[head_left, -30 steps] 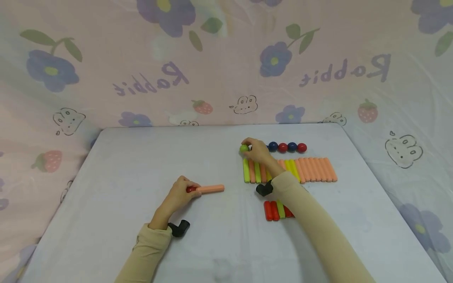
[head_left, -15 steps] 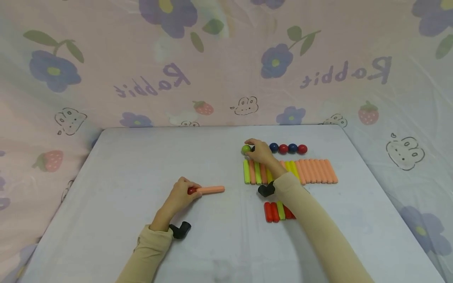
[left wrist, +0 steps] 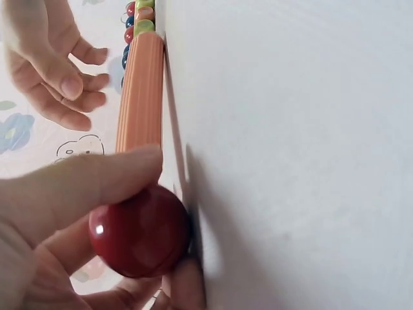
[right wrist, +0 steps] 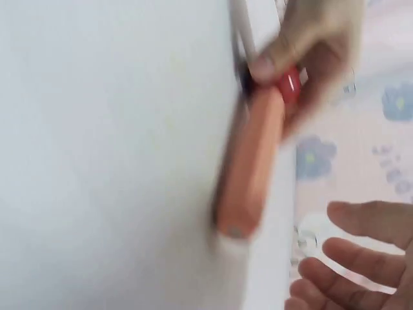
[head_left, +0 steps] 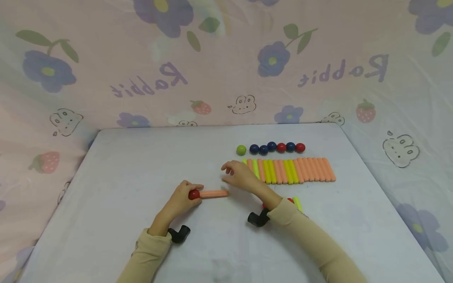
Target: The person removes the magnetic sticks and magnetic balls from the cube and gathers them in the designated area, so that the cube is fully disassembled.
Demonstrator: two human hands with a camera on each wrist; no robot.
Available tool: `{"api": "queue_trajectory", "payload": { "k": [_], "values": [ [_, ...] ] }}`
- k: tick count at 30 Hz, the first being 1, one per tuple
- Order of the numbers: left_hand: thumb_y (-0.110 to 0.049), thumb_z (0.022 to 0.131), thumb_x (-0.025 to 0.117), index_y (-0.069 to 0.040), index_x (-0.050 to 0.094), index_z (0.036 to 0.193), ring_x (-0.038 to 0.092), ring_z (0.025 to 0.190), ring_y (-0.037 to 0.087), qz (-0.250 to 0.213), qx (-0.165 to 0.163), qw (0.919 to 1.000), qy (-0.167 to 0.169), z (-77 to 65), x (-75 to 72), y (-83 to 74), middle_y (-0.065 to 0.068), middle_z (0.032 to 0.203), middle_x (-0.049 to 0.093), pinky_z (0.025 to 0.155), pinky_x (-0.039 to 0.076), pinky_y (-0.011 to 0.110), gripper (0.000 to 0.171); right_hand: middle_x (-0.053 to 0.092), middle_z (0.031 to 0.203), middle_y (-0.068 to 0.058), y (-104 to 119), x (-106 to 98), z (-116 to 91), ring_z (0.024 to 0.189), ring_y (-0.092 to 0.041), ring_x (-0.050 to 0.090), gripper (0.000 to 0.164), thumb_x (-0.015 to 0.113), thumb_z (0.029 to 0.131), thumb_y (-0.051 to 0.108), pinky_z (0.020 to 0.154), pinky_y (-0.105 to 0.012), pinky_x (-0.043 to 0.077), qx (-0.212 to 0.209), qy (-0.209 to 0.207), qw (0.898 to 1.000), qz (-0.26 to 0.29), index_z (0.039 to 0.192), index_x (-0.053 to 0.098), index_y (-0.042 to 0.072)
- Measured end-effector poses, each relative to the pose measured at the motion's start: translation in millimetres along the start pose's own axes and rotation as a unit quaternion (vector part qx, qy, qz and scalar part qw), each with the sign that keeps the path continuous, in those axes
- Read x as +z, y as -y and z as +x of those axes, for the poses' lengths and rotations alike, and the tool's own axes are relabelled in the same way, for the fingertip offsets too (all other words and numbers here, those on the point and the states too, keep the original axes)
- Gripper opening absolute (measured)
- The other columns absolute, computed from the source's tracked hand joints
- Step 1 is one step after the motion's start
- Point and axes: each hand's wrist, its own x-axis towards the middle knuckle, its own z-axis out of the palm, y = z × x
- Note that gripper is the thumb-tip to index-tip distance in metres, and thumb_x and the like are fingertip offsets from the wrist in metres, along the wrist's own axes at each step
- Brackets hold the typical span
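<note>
My left hand (head_left: pixel 179 199) pinches a ribbed orange stick (head_left: pixel 215 193) where it meets a glossy red ball (head_left: pixel 194 194). In the left wrist view the thumb lies across the joint, just above the red ball (left wrist: pixel 142 232), with other fingers beneath. The stick points right, low over the white table. Off its free end, my right hand (head_left: pixel 240 177) hovers with nothing in its loosely bent fingers. A small grey spot marks the tip of the orange stick (right wrist: pixel 248 168) in the right wrist view. Behind the right hand sits a green ball (head_left: pixel 241 149).
Several blue and red balls (head_left: pixel 281 147) line the back right. Before them lies a long row of orange, yellow and green sticks (head_left: pixel 313 169). Shorter red and green sticks (head_left: pixel 297 203) are partly hidden by the right arm. A patterned cloth (head_left: pixel 212 59) hangs behind the table (head_left: pixel 141 157).
My right hand has left the green ball, which stays at the back, and come forward and left toward the orange stick. The left hand shifts slightly, baring more of the red ball.
</note>
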Motion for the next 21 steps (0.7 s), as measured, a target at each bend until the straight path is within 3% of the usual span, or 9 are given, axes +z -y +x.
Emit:
{"api": "queue_trajectory", "payload": {
  "k": [3, 6, 11, 17, 21],
  "values": [
    [-0.003, 0.079, 0.075, -0.001, 0.066, 0.118, 0.058, 0.092, 0.027, 0.000, 0.006, 1.0000, -0.003, -0.9, -0.9, 0.5, 0.021, 0.103, 0.058, 0.079, 0.054, 0.039, 0.041, 0.069, 0.104, -0.014, 13, 19, -9, 0.094, -0.023, 0.062, 0.033, 0.072, 0.085, 0.015, 0.085, -0.035, 0.052, -0.033, 0.047, 0.998, 0.001, 0.113, 0.065, 0.001],
    [-0.004, 0.077, 0.078, 0.001, 0.066, 0.115, 0.059, 0.091, 0.027, -0.007, 0.011, 0.9998, -0.014, -0.8, -1.2, 1.3, 0.021, 0.102, 0.061, 0.078, 0.053, 0.038, 0.040, 0.069, 0.104, -0.014, 21, 33, -14, 0.090, -0.021, 0.060, 0.035, 0.075, 0.082, 0.013, 0.081, -0.028, 0.050, -0.059, 0.073, 0.996, 0.006, 0.113, 0.066, 0.000],
    [-0.008, 0.075, 0.080, 0.003, 0.069, 0.105, 0.060, 0.088, 0.024, -0.023, 0.005, 0.9991, -0.035, -0.2, -1.6, 3.9, 0.019, 0.099, 0.066, 0.073, 0.049, 0.029, 0.035, 0.068, 0.097, -0.012, 24, 48, -13, 0.080, -0.014, 0.053, 0.031, 0.076, 0.080, 0.009, 0.069, -0.018, 0.039, -0.090, 0.064, 0.994, 0.013, 0.109, 0.068, 0.000],
    [-0.012, 0.073, 0.083, 0.003, 0.072, 0.103, 0.060, 0.086, 0.022, -0.030, -0.005, 0.9990, -0.032, 2.9, -3.5, 6.7, 0.018, 0.096, 0.069, 0.072, 0.045, 0.025, 0.035, 0.069, 0.089, -0.011, 22, 57, -5, 0.075, -0.012, 0.053, 0.021, 0.070, 0.086, 0.010, 0.067, -0.015, 0.039, -0.124, 0.049, 0.990, 0.040, 0.105, 0.070, 0.001],
    [-0.014, 0.072, 0.083, 0.002, 0.072, 0.104, 0.062, 0.090, 0.024, -0.018, -0.009, 0.9996, -0.019, 4.9, -5.5, 6.7, 0.019, 0.100, 0.070, 0.074, 0.046, 0.027, 0.037, 0.068, 0.087, -0.012, 20, 60, -2, 0.074, -0.011, 0.053, 0.019, 0.066, 0.090, 0.012, 0.065, -0.015, 0.039, -0.123, 0.048, 0.989, 0.061, 0.105, 0.070, 0.001]
  ]
}}
